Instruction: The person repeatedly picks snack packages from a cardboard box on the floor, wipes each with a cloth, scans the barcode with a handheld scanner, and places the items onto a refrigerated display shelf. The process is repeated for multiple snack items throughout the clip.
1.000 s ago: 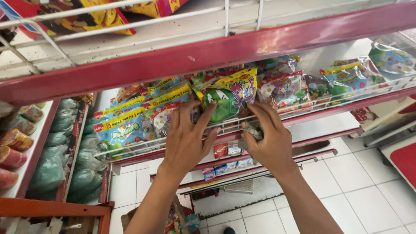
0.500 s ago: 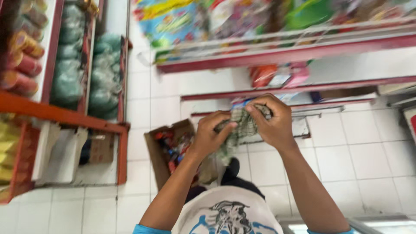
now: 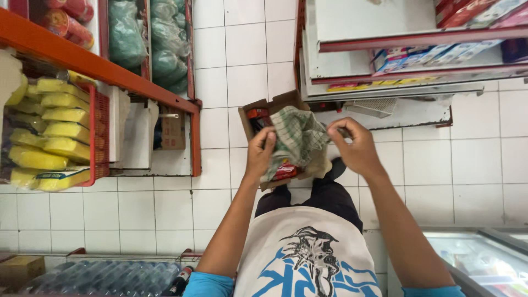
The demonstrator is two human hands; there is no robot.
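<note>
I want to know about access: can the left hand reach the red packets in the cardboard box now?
Probably not directly: the left hand holds the checked cloth, which hangs over the red packets in the cardboard box.

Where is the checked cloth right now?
Head view, centre: the checked cloth is held between the left hand and right hand, above the open cardboard box on the tiled floor.

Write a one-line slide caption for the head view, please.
Both hands, left hand and right hand, hold a checked cloth above an open cardboard box on the tiled floor.
</note>
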